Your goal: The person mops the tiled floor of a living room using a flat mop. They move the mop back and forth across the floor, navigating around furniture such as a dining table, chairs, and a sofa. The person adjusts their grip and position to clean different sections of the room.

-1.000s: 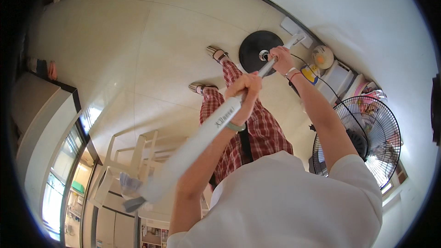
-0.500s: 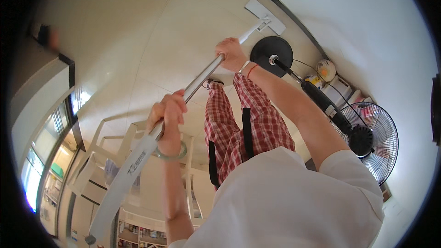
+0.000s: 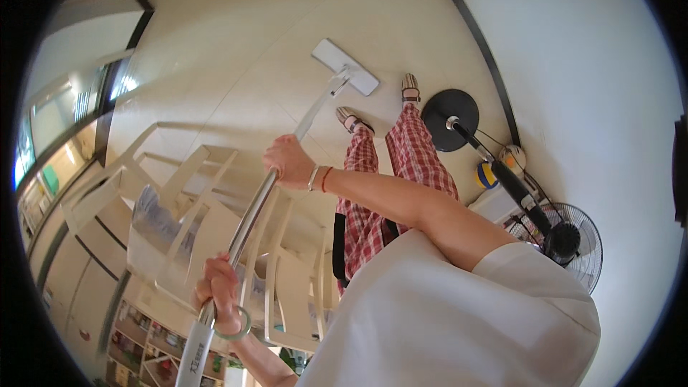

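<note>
A flat mop [image 3: 251, 218] with a silver pole runs slantwise from the lower left toward the middle of the floor. Its white rectangular head [image 3: 364, 80] lies on the pale tiles, just beyond my feet. My right hand [image 3: 288, 161] is closed round the pole about midway, with a bracelet and a red cord at the wrist. Lower down in the picture, my left hand [image 3: 218, 292] grips the same pole near its white upper grip, a pale green bangle on that wrist. The end of the grip runs out of the lower edge.
A standing fan's round black base [image 3: 450, 120] is right of my feet, its cage [image 3: 589, 244] farther down beside the white wall. Balls [image 3: 486, 175] lie near it. White chairs [image 3: 208, 222] stand on the left, with filled shelves [image 3: 143, 344] behind them.
The mop head has moved left and nearer, from beside the wall to in front of my feet. Both hands have shifted left and down with the pole. My head view has turned too.
</note>
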`<state>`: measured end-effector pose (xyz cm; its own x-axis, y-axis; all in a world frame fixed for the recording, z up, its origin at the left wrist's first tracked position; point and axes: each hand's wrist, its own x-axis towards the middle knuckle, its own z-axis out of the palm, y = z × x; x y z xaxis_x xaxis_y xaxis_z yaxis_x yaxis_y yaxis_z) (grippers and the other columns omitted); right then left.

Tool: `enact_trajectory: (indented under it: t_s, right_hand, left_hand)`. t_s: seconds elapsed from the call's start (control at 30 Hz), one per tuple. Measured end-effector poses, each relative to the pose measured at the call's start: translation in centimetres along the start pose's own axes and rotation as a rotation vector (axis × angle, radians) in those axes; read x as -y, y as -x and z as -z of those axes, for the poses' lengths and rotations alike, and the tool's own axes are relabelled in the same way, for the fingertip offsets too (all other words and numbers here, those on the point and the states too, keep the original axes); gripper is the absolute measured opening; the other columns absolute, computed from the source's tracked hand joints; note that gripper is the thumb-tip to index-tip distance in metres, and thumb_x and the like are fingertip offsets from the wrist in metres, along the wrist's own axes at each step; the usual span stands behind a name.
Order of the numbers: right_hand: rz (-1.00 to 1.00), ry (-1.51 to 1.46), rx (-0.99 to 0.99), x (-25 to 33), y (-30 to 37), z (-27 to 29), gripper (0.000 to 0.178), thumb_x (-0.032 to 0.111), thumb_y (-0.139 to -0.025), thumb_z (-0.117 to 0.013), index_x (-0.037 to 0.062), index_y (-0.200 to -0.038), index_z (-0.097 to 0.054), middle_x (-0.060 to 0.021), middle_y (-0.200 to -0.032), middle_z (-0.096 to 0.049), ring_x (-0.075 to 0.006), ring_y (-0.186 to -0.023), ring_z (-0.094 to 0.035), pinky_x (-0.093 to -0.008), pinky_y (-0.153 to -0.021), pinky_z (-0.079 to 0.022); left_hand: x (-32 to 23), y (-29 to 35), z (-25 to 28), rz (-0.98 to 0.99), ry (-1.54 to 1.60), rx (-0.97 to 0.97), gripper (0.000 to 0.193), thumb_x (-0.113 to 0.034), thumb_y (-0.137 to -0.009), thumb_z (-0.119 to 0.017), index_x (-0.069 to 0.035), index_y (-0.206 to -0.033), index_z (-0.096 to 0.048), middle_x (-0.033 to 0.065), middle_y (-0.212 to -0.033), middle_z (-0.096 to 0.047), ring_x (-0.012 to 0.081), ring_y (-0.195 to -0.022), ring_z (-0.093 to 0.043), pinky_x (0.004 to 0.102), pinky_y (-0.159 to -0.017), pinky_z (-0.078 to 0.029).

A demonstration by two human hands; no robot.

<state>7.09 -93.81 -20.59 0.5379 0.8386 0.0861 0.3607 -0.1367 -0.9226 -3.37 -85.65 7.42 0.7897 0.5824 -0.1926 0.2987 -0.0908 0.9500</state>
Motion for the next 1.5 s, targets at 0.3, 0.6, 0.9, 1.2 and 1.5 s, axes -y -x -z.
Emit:
enact_trajectory:
  t_s: [0.3, 0.6, 0.9, 1.2, 1.5]
  right_hand:
    - [0.196, 0.021, 0.580, 4.4, -3.1, -5.0, 0.011, 0.029, -0.073, -0.060, 0.0201, -0.067, -0.061, -0.0006, -0.067, -0.063, -0.0195, -0.075, -0.062, -0.0374, -0.083, -0.035]
    - [0.461, 0.323, 0.736, -1.8, -8.1, 5.7, 0.005, 0.023, -0.071, -0.062, 0.0215, -0.067, -0.058, 0.0020, -0.064, -0.060, -0.0185, -0.067, -0.061, -0.0395, -0.076, -0.038]
    - [0.162, 0.577, 0.542, -15.4, -15.0, 18.5, 0.010, 0.015, -0.071, -0.064, 0.0182, -0.070, -0.054, -0.0005, -0.076, -0.057, -0.0219, -0.088, -0.056, -0.0431, -0.089, -0.036]
    - [0.171, 0.506, 0.585, -10.7, -13.6, 9.5, 0.008, 0.016, -0.072, -0.063, 0.0192, -0.069, -0.057, 0.0024, -0.072, -0.057, -0.0220, -0.088, -0.056, -0.0461, -0.082, -0.035]
    - [0.403, 0.384, 0.998, 2.4, -0.7, -10.7, 0.003, 0.023, -0.072, -0.065, 0.0233, -0.071, -0.062, 0.0047, -0.076, -0.061, -0.0196, -0.092, -0.056, -0.0555, -0.086, -0.033]
  left_hand:
    - [-0.6, 4.2, 2.9, -0.009, -0.064, -0.253, 0.035, -0.021, -0.092, -0.058, -0.010, -0.064, -0.040, 0.0001, -0.055, -0.041, 0.0159, -0.060, -0.046, 0.0458, -0.085, -0.043]
    - [2.4, 0.7, -3.7, -0.170, 0.130, -0.364, 0.028, -0.014, -0.082, -0.067, -0.006, -0.063, -0.047, 0.0072, -0.057, -0.053, 0.0223, -0.058, -0.058, 0.0481, -0.078, -0.050]
    - [8.6, -13.2, -15.2, -0.308, 0.348, -0.235, 0.022, 0.007, -0.076, -0.058, -0.003, -0.063, -0.044, 0.0061, -0.065, -0.054, 0.0217, -0.065, -0.056, 0.0465, -0.087, -0.046]
    - [9.9, -6.0, -8.8, -0.084, 0.382, -0.453, 0.023, 0.006, -0.086, -0.056, -0.001, -0.066, -0.047, 0.0062, -0.068, -0.054, 0.0191, -0.073, -0.055, 0.0448, -0.096, -0.042]
    - [8.5, 16.0, -1.7, 0.162, 0.193, -0.925, 0.025, -0.003, -0.089, -0.050, -0.004, -0.064, -0.048, 0.0038, -0.064, -0.052, 0.0177, -0.071, -0.055, 0.0465, -0.093, -0.044]
